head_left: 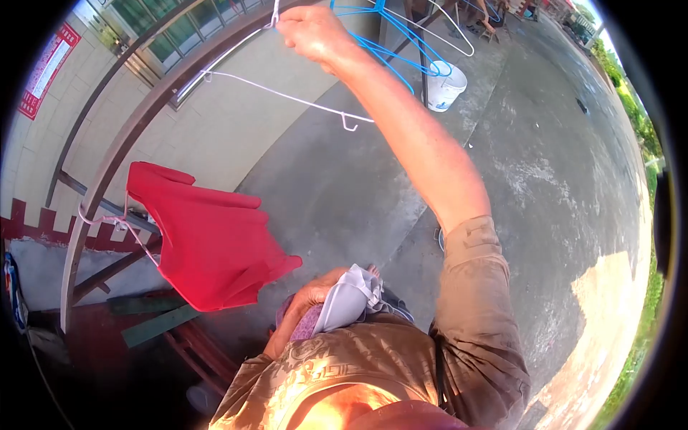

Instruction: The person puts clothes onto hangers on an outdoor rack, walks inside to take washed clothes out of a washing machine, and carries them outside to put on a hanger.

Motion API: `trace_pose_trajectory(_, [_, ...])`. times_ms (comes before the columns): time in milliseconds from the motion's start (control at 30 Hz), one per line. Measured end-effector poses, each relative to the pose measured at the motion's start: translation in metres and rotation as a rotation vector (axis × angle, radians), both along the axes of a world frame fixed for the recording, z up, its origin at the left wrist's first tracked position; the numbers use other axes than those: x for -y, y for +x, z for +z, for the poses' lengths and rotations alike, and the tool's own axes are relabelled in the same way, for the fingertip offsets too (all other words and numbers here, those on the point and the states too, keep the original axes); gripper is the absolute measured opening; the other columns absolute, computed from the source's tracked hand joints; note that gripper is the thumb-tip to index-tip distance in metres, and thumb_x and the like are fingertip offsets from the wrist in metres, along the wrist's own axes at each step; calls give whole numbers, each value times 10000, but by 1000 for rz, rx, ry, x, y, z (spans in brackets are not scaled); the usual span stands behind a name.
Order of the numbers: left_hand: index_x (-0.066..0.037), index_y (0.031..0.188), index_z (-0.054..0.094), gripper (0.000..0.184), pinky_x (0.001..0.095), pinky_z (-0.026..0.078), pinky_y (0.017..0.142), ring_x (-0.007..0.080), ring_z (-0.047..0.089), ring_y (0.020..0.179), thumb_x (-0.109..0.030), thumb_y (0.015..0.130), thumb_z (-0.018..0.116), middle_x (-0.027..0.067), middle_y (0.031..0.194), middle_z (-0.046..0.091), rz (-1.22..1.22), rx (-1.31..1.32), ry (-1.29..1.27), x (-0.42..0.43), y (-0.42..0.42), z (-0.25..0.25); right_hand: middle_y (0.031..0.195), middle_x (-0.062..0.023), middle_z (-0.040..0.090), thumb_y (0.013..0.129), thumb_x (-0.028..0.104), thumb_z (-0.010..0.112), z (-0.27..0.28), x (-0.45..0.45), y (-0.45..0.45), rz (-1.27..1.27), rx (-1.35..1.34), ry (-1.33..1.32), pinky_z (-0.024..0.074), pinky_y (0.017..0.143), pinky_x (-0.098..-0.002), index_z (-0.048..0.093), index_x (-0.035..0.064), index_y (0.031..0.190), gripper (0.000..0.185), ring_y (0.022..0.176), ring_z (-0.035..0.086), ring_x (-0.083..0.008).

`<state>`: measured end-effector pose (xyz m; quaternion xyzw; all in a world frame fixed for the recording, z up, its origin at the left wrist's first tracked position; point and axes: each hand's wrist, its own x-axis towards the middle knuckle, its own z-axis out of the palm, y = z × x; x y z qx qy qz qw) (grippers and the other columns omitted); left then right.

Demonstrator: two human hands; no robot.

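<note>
My right hand point(312, 32) is raised to the metal rail, its fingers closed around the upper part of a white clothes hanger point(279, 97). The hanger's lower bar, with small hooks on it, hangs below my forearm and bears no garment. Held low against my body, a bundle of light grey and purple clothes point(344, 301) is in my left hand point(315, 289), whose fingers are partly hidden by the cloth. To the left, a red shirt point(215, 236) hangs from the rail on a pink hanger point(123, 219).
The dark metal rail point(136, 122) runs along the left side. Blue hangers point(401, 43) hang beyond my right forearm, near a white bucket point(446, 86) on the concrete floor point(545, 179). Green boards point(159, 324) lie at the lower left. A person's arm shows far off at the top.
</note>
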<state>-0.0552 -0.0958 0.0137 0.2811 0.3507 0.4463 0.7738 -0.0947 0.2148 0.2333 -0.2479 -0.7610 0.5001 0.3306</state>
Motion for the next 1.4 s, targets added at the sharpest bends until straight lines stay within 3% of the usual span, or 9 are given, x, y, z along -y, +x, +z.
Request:
trace_pose_trajectory(67, [-15,1226,598,584,309,463,936,152,591,1059,-275,755,824,72,1160,645,2,-46,-30,-9,8,-1,666,-37,603,851,151,572,-24,-37,-29,22,-116,215,470,574,-301,692,15,939,202,641,608,-118])
trace_pose_trajectory(133, [-24,1210,607,596,311,478,926,144,604,1037,-280,729,848,69,1118,660,54,3,-19,-11,15,-24,685,-27,596,855,164,553,-36,-27,-9,47,-35,226,471,586,-317,695,15,999,252,653,595,-119])
trace_pose_trajectory(233, [-38,1105,638,474,316,508,866,143,631,936,-228,722,842,61,985,673,522,433,-198,-14,35,-14,682,2,575,913,164,568,-74,12,62,237,-115,-107,418,539,-267,695,21,1003,211,593,527,-79])
trace_pose_trajectory(333, [-39,1087,636,414,316,512,829,153,630,901,-217,752,803,65,963,667,696,389,-226,-20,28,-17,902,-33,627,946,158,543,-153,37,126,155,78,-430,297,436,-197,636,44,1155,256,652,536,-74])
trace_pose_trajectory(500, [-42,1056,633,315,317,519,769,170,630,841,-198,803,738,72,927,657,785,252,-222,-43,-3,-33,962,-25,661,897,111,600,-238,95,204,102,152,-791,317,474,-179,604,106,1124,227,676,594,-58])
trace_pose_trajectory(900, [-48,983,626,128,319,535,623,211,629,699,-153,925,582,88,839,633,577,-188,-80,-155,-5,-81,803,22,598,830,181,779,-232,115,187,-295,133,-377,423,622,-223,645,40,920,214,714,527,-61])
trace_pose_trajectory(1033, [-48,1073,581,151,300,533,701,190,610,852,-131,953,543,80,980,595,501,353,-18,-173,8,-124,799,27,584,827,161,778,-241,109,181,-289,409,-177,408,588,-233,656,42,906,188,689,500,-56])
trace_pose_trajectory(1267, [-31,1099,602,201,311,531,766,194,623,875,-152,962,517,94,997,620,566,54,-130,-152,15,-119,864,-27,675,943,254,657,-257,105,216,-340,-82,-839,339,484,-189,633,56,904,204,624,568,-64])
trace_pose_trajectory(1400, [-15,1122,616,244,311,529,814,197,637,902,-162,965,499,110,1025,644,621,-14,-297,-133,4,-103,986,-99,712,959,258,628,-244,102,232,-372,-162,-793,317,446,-178,585,55,940,208,622,596,-77])
